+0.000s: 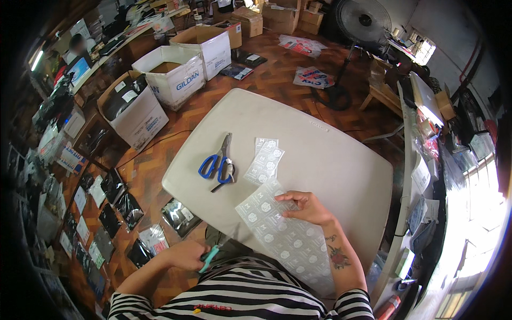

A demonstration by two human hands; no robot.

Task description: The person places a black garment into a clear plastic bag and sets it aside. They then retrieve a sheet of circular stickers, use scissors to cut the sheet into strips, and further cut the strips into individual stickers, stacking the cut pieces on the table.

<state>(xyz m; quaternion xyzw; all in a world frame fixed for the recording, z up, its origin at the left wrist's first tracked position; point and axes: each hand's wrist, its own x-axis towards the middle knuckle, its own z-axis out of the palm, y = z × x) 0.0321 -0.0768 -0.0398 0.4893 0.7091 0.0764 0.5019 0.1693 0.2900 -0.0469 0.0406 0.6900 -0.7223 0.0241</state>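
My left hand [190,255] grips a pair of small scissors with turquoise handles [209,258], held low beside my lap, blades pointing up and right. Over a long translucent sheet with a repeated white print [276,224] is my right hand [306,207], thumb and forefinger spread apart at its upper right edge. The sheet slopes from the tabletop down to my lap. Just beyond its top corner, smaller printed pieces [265,162] overlap on the pale folding table [332,156]. Large blue-handled scissors [219,162] lie to their left, slightly spread.
Bagged garments [127,210] cover the floor at left. Cardboard boxes [138,114] stand beyond the table, and a pedestal fan [362,20] is at the back. A cluttered shelf [404,192] borders the right side. A person [78,50] sits far left behind a screen.
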